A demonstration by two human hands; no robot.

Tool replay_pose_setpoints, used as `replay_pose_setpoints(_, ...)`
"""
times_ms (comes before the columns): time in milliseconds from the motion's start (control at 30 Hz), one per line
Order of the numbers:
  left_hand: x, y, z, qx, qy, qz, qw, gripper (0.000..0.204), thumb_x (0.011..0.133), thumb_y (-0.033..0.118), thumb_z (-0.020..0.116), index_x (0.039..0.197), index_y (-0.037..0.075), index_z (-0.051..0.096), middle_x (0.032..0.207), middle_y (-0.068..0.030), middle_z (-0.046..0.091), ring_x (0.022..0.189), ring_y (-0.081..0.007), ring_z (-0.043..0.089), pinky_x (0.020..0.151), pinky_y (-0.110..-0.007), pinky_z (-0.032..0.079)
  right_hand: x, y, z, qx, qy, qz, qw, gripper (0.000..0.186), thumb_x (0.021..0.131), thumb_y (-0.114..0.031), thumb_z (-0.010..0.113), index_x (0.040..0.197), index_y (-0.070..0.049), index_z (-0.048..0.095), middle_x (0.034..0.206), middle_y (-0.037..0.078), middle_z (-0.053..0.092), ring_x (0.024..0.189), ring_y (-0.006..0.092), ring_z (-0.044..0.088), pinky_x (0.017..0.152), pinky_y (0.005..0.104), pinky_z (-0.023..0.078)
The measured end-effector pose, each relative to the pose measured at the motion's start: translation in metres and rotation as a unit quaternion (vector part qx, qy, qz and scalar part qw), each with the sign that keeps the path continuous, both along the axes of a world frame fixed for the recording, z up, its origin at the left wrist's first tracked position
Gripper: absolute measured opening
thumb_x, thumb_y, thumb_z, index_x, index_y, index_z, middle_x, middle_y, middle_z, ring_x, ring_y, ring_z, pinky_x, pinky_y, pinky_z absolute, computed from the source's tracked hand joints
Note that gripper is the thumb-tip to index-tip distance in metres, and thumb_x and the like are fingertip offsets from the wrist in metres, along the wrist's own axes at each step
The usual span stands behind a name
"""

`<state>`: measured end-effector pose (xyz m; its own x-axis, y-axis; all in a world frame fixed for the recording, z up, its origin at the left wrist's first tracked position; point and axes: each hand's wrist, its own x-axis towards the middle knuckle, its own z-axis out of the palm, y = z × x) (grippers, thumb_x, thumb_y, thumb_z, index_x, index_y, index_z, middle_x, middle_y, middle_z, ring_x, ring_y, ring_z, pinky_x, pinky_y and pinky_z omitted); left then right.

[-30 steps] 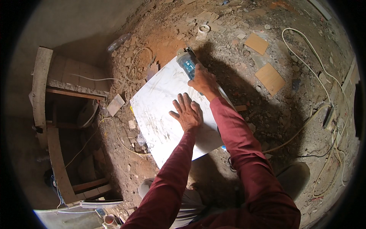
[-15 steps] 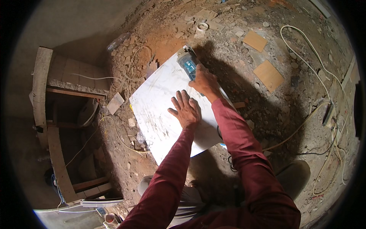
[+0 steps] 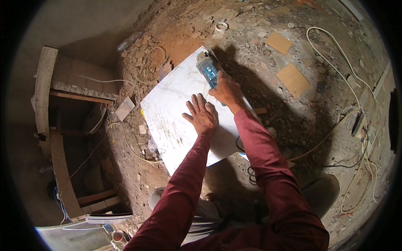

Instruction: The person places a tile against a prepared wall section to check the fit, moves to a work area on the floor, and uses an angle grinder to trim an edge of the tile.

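A white marbled tile [image 3: 167, 117], smeared with grey dust, lies slantwise on the rubble-strewn ground before me. Flat on its middle rests my left hand [image 3: 202, 114], fingers spread and pressing on the surface. My right hand [image 3: 226, 89] is wrapped round the body of a blue angle grinder [image 3: 207, 72]. The grinder's head reaches the tile's far right edge, near the far corner. Its disc is too small to make out. A dark cord shows beside my right forearm, by the tile's near edge.
Two tan tile pieces [image 3: 293, 80] lie on the ground to the right, near a looped pale cable [image 3: 335, 62]. A white ring [image 3: 221, 26] lies beyond the tile. On the left stands a masonry and timber frame [image 3: 65, 175]. Broken chips cover the ground.
The grinder has shifted slightly back toward me along the tile's right edge, still in my right hand. My left hand stays flat on the tile. The whole view has drifted a little.
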<state>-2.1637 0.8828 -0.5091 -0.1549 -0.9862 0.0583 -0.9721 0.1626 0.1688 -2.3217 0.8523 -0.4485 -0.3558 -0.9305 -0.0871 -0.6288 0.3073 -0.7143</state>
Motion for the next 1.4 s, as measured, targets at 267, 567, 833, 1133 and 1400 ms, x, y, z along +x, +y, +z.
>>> replay_pose_setpoints(267,0.001,0.0,0.0,-0.008,0.017,-0.003,1.0,0.062,0.107,0.041,0.028,0.162,0.013,0.026,0.17,-0.0108,0.017,0.157,-0.0399,0.007,0.116,-0.073,0.0,-0.001,0.012,0.005,0.03,-0.002,0.016,0.999,0.083,0.078,-0.031,0.072,0.147,-0.001,0.039,0.132,0.024,0.063,0.125,0.0378,0.06,0.104,0.0524,0.046)
replay_pose_setpoints(567,0.0,0.0,0.0,-0.003,0.024,-0.003,1.0,0.061,0.107,0.04,0.028,0.162,0.014,0.026,0.17,-0.0106,0.017,0.157,-0.04,0.006,0.116,-0.073,0.001,-0.003,0.025,0.01,0.04,-0.012,0.017,0.999,0.082,0.078,-0.03,0.072,0.146,0.001,0.038,0.126,0.024,0.067,0.118,0.0389,0.064,0.102,0.0555,0.046)
replay_pose_setpoints(833,0.0,0.001,0.001,-0.008,0.025,-0.006,1.0,0.062,0.106,0.04,0.027,0.162,0.013,0.026,0.17,-0.0105,0.017,0.157,-0.0401,0.007,0.116,-0.074,0.001,-0.004,0.033,0.009,0.045,-0.008,0.018,0.999,0.081,0.079,-0.029,0.073,0.146,0.0,0.037,0.126,0.024,0.066,0.118,0.0383,0.064,0.101,0.0532,0.047)
replay_pose_setpoints(1133,0.006,-0.002,-0.006,-0.019,0.012,-0.01,1.0,0.061,0.108,0.043,0.026,0.162,0.016,0.024,0.171,-0.0108,0.016,0.156,-0.0412,0.008,0.116,-0.074,0.003,-0.001,0.048,0.005,0.0,0.007,0.006,1.0,0.075,0.079,-0.028,0.074,0.14,0.001,0.043,0.131,0.024,0.062,0.122,0.0383,0.061,0.1,0.0539,0.048)
replay_pose_setpoints(1400,0.002,0.0,-0.002,-0.011,0.005,-0.007,1.0,0.06,0.108,0.042,0.026,0.162,0.016,0.025,0.17,-0.0108,0.016,0.156,-0.0412,0.009,0.116,-0.074,0.004,-0.005,0.055,0.007,0.038,-0.015,0.008,0.999,0.077,0.075,-0.032,0.074,0.137,0.0,0.042,0.139,0.022,0.055,0.128,0.0379,0.057,0.101,0.0531,0.048)
